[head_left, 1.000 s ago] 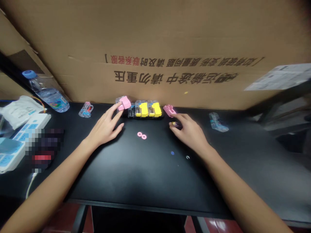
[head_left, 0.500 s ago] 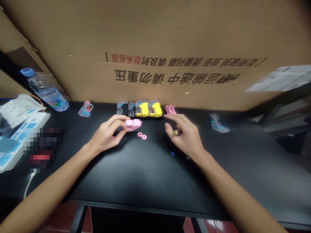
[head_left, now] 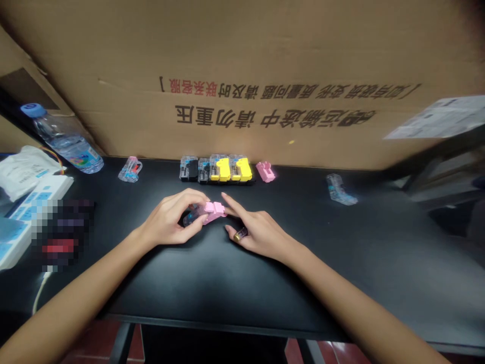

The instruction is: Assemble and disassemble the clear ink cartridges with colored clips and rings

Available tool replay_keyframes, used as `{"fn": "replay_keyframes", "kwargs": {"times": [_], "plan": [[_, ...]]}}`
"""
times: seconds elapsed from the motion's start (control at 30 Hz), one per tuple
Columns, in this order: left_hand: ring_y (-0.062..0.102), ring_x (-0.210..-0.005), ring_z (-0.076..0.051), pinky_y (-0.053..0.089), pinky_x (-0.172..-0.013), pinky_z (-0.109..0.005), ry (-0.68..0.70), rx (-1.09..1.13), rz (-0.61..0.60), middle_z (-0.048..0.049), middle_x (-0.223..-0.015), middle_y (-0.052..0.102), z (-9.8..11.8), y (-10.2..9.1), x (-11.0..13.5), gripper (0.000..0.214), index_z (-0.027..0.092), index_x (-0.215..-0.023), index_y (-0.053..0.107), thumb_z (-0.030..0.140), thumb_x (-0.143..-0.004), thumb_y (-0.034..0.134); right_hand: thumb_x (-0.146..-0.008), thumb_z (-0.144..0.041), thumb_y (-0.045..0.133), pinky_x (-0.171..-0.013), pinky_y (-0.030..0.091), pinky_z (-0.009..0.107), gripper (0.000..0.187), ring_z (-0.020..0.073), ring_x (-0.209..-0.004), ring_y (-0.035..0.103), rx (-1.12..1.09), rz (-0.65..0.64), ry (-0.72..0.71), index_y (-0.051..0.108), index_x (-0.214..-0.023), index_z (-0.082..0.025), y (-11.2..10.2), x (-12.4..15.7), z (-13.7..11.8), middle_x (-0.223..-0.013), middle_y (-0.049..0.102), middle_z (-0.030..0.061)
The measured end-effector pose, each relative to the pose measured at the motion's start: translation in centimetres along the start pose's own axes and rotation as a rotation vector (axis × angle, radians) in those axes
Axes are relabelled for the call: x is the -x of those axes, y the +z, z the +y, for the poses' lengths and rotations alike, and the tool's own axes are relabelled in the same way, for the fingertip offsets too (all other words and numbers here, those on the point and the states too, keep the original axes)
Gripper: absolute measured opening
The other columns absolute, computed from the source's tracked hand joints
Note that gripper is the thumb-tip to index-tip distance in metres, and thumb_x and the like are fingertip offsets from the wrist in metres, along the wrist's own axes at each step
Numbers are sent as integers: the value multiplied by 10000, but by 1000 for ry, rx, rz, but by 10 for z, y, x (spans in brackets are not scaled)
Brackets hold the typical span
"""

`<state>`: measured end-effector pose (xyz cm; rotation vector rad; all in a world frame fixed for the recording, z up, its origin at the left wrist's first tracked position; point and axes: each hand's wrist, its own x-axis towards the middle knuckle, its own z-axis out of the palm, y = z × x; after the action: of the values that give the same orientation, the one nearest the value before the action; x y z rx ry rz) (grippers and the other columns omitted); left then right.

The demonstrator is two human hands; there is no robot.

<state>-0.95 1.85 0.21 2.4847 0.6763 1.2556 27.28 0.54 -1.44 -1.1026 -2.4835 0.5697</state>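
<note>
Near the yellow pieces (head_left: 224, 171), the left hand (head_left: 175, 219) pinches a pink piece (head_left: 214, 210) (right hand's grip (head_left: 261, 232) holds a tube (head_left: 240, 234)).

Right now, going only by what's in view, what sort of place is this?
Probably a makeshift workspace, though little of the room shows: a black table with a row of plastic parts, a power strip at the left, and printed cardboard behind.

Cardboard (head_left: 265, 45) bars the back; blurry right seems passable.
</note>
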Motion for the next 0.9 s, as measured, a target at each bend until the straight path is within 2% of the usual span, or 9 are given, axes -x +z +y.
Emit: {"fn": "replay_keyframes", "kwargs": {"times": [0.17,0.33,0.5,0.6,0.73,0.9], "plan": [[738,-996,-187,620,-776,-285,-44,16,19,-109,-1167,760,-3,1,3,382,193,-1247,608,94,-905,745,-1009,-204,583,-849,690,393,835,221,-805,842,26,28,1,219,-1756,-282,-5,0,4,-1487,717,51],[731,-1000,-186,617,-763,-283,-57,14,33,-105,-1161,759,-5,1,4,378,192,-1245,614,88,-908,748,-982,-150,572,-908,685,354,755,212,-962,852,-14,54,-10,387,-1695,-317,-9,2,3,-1364,796,7],[731,-1021,-186,622,-783,-285,-72,32,46,-111,-1169,763,-5,0,2,352,184,-1230,630,76,-918,750,-1023,-210,582,-951,679,400,623,259,-1137,818,14,113,-5,499,-1634,-302,-10,2,8,-1455,747,56],[742,-1050,-189,635,-809,-289,-78,67,30,-119,-1199,765,-1,2,1,338,186,-1236,631,80,-936,746,-1041,-302,635,-958,675,416,573,267,-1187,790,-83,188,-44,525,-1604,-288,-11,3,4,-1471,730,93],[761,-1094,-204,655,-887,-325,-59,96,-17,-126,-1233,769,7,7,0,332,199,-1265,634,94,-966,729,-1029,-380,710,-907,672,408,544,254,-1081,792,-180,225,-108,568,-1543,-270,-10,2,-8,-1432,734,130],[767,-1124,-222,662,-947,-362,-67,95,-52,-125,-1211,771,8,0,-3,298,204,-1256,645,109,-984,722,-1034,-310,679,-822,654,365,256,225,-956,779,-194,272,-124,683,-1282,-246,-8,-1,-6,-1235,787,118]]}}
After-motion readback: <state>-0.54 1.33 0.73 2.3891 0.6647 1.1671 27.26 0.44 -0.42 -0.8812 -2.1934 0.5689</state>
